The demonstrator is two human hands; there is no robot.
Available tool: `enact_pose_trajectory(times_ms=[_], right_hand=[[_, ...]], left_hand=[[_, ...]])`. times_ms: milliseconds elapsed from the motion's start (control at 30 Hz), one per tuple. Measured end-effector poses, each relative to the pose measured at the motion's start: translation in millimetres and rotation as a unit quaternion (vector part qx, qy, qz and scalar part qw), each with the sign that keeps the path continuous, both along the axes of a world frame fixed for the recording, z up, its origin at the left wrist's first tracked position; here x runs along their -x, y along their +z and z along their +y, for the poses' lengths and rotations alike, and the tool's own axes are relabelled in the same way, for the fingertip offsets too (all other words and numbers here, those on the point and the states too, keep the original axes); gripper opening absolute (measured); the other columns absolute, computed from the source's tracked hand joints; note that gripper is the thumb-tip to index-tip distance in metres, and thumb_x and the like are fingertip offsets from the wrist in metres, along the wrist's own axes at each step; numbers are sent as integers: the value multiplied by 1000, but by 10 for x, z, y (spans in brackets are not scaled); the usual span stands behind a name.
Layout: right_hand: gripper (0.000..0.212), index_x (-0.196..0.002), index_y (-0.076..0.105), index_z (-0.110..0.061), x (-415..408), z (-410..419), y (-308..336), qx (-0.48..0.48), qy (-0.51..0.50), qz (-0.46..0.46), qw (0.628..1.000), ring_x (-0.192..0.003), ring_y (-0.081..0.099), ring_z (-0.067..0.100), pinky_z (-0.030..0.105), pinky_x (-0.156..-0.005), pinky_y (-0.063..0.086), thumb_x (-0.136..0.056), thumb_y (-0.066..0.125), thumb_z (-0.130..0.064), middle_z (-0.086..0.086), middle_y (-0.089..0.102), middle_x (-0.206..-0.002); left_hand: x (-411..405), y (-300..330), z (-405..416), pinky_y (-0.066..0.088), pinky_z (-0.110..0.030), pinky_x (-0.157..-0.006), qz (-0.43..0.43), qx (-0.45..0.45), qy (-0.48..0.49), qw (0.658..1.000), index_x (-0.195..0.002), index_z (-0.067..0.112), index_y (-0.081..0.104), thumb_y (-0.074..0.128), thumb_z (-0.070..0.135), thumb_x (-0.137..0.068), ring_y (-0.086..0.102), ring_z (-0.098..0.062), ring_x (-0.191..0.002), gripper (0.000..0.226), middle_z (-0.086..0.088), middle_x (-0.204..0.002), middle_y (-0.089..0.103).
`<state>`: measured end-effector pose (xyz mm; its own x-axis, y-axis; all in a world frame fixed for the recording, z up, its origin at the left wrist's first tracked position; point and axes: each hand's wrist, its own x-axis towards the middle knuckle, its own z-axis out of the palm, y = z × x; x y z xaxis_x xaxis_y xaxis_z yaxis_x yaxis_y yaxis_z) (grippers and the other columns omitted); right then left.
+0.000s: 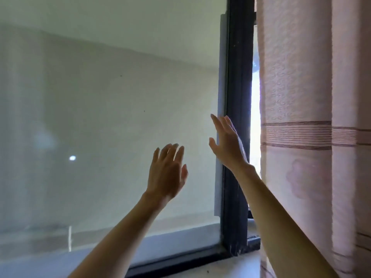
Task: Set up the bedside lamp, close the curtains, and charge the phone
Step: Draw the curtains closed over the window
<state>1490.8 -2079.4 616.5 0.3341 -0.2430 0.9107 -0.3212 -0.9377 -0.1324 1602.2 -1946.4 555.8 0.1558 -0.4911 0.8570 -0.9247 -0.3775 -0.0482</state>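
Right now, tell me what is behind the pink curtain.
At the curtain edge a bright strip of daylight shows beside the dark window frame. Everything farther right is covered by the fabric.

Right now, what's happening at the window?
A person stands at the window, both arms raised toward it. The left hand and right hand are open with fingers spread and hold nothing. The right hand is up near the dark frame. The curtain hangs bunched at the right, with a bright gap between it and the frame, and most of the glass is uncovered. So the curtain is not yet closed. No lamp or phone is in view.
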Motion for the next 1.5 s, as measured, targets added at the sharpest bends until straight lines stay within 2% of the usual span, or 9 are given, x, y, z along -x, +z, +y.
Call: enact_pose_trajectory(times_ms=[133,467,633,767,933,1167,1333,1400,1500], right_hand=[[60,-142,28,-15,-476,194,-423,9,35,-19,999,-142,14,28,39,-106,33,-88,55,-12,14,26,-151],[62,-139,29,-17,-1672,1230,-986,-5,245,-80,966,-140,18,28,42,-106,33,-85,59,-16,16,28,-149],[56,-138,29,-18,-2110,1831,-1072,-11,347,-74,935,-140,17,26,37,-109,20,-86,47,-25,15,30,-148],[59,-138,33,-16,-2336,2292,-1086,-30,419,-65,905,-140,14,21,35,-109,18,-83,53,-19,13,30,-148],[58,-138,35,-15,-2383,2925,-1024,-33,515,-63,854,-141,15,23,32,-111,16,-84,56,-15,14,31,-148],[54,-137,39,-15,-2269,3741,-697,-44,635,-46,770,-140,22,28,24,-109,18,-84,50,-21,14,33,-147],[58,-141,29,-22,-2150,4101,-471,-40,666,-32,744,-143,11,22,25,-108,18,-87,51,-20,8,24,-152],[61,-141,29,-21,-2120,4213,-390,-48,672,-23,738,-143,11,26,31,-112,18,-86,54,-18,9,24,-152],[67,-142,22,-20,-2096,4366,-274,-65,658,3,750,-141,10,31,43,-116,15,-85,57,-29,15,19,-151]], left_hand=[[-301,-199,337,32,-52,-104,-42,6,68,997,-129,6,46,60,23,-82,48,-33,-122,52,-17,-130,54],[-884,-462,1333,23,-51,-108,-54,24,227,972,-130,12,46,59,28,-82,45,-29,-127,51,-13,-134,51],[-1055,-407,1928,20,-49,-108,-46,35,313,948,-130,14,46,54,32,-85,45,-30,-126,48,-12,-134,51],[-1040,-374,2386,22,-47,-110,-48,51,370,926,-131,15,45,55,29,-85,43,-28,-129,49,-11,-136,50],[-786,-194,2827,29,-50,-106,-95,65,443,889,-126,13,50,35,33,-84,47,-29,-124,49,-13,-131,54],[-489,216,3502,30,-51,-107,-140,72,528,834,-127,11,47,42,24,-83,42,-29,-127,47,-13,-134,50],[-405,570,3957,31,-51,-104,-147,71,558,814,-125,10,48,38,26,-80,44,-31,-124,49,-15,-132,51],[-448,757,4093,33,-47,-104,-138,89,554,816,-128,9,46,37,28,-81,44,-34,-123,51,-17,-134,49],[-513,1051,4113,30,-37,-106,-61,189,474,858,-136,11,36,47,23,-88,38,-31,-128,51,-15,-140,42]])
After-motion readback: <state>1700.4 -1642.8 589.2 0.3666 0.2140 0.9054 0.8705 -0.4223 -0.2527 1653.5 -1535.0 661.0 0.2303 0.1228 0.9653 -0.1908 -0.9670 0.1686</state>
